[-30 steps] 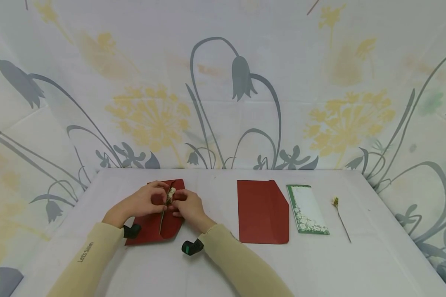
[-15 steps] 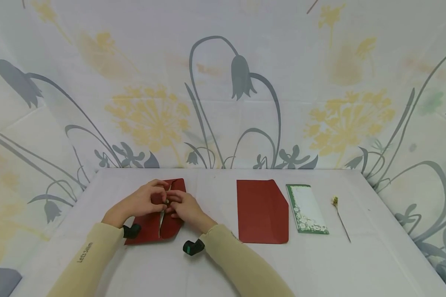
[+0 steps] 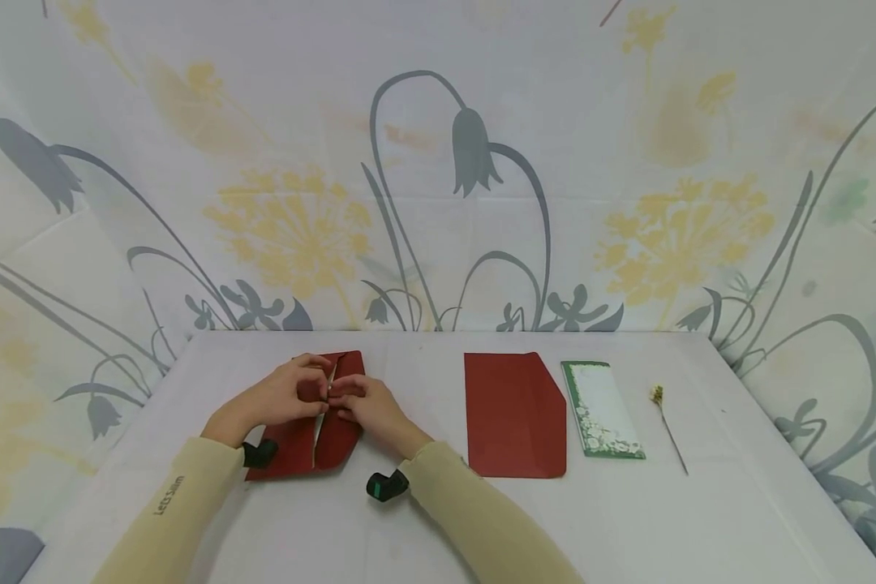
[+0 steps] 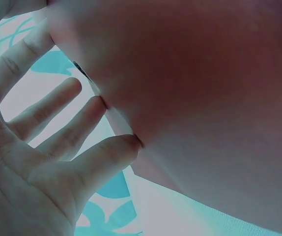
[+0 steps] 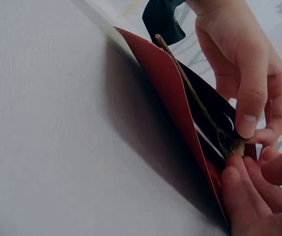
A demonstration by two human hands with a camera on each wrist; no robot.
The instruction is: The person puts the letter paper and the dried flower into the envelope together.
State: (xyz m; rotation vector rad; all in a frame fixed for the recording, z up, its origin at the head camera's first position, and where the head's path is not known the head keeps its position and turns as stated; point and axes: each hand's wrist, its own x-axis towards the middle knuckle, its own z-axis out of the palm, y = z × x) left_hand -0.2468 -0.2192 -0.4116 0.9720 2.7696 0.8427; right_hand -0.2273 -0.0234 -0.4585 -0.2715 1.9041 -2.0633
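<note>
A red envelope [image 3: 285, 446] lies at the left of the table, its mouth spread and a white strip showing inside. With thumb and fingertips my left hand [image 3: 285, 397] pinches the envelope's edge; the left wrist view has these fingertips along that edge. A dried flower [image 5: 200, 104] lies lengthwise in the mouth in the right wrist view, its stem end poking out beside the rim. The fingertips of my right hand [image 3: 375, 414] are curled against the flower's pale head, at the mouth. From the head view the flower is mostly hidden behind the fingers.
A second red envelope [image 3: 514, 418] lies flat to the right. Beside it is a white card [image 3: 604, 410] with a green floral border, and further right another dried flower [image 3: 672, 430] with a yellow head. A patterned cloth [image 3: 438, 243] rises behind the white table [image 3: 438, 519].
The flower's head and stem have dropped out of sight into the envelope's mouth under my right hand. My left hand has stayed in place; the right wrist has shifted slightly to the right.
</note>
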